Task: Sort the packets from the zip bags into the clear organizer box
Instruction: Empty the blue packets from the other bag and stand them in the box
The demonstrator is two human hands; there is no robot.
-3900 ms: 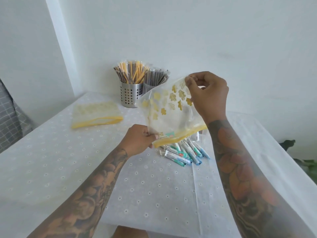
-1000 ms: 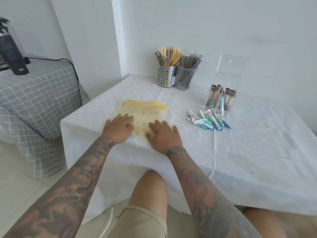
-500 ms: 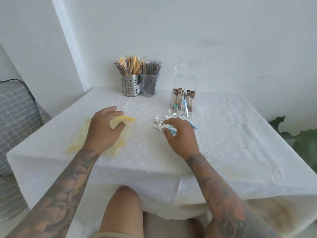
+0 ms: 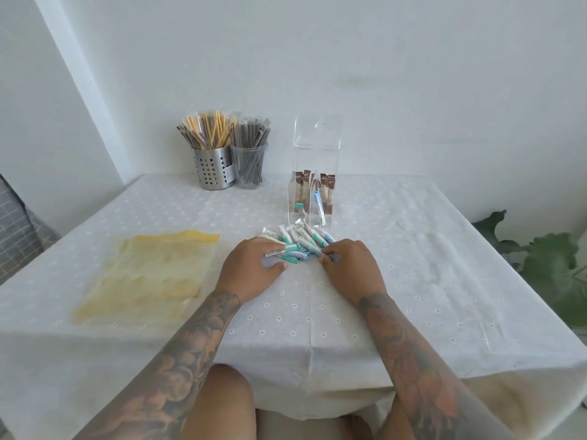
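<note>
The step in hand looks like gathering the loose stick packets (image 4: 297, 244) into one bundle before they go into the clear organizer box (image 4: 313, 179). The left hand (image 4: 252, 269) lies at the left edge of the pile, fingers curled loosely over the nearest teal-ended sticks; the right hand (image 4: 351, 268) meets the pile from the other side, its fingertips pinching at the blue-ended ones. To do this well, I would square the sticks so they all run the same way and sweep both hands inward together, so none slides off across the cloth. I would keep teal and blue apart, since the box just behind the pile already holds one of each in front of the brown sachets. The slippery wrappers could fan out if lifted by one end, so a grip round the middle seems safer.

At far left the emptied yellow zip bags (image 4: 143, 277) lie flat on the white eyelet tablecloth (image 4: 413, 296), well apart from the pile. Behind, against the white wall, a perforated steel holder (image 4: 212, 168) of yellow and brown sticks touches a clear cup (image 4: 249, 165) of dark ones. At far right, green plant leaves (image 4: 552, 268) show past the table edge
</note>
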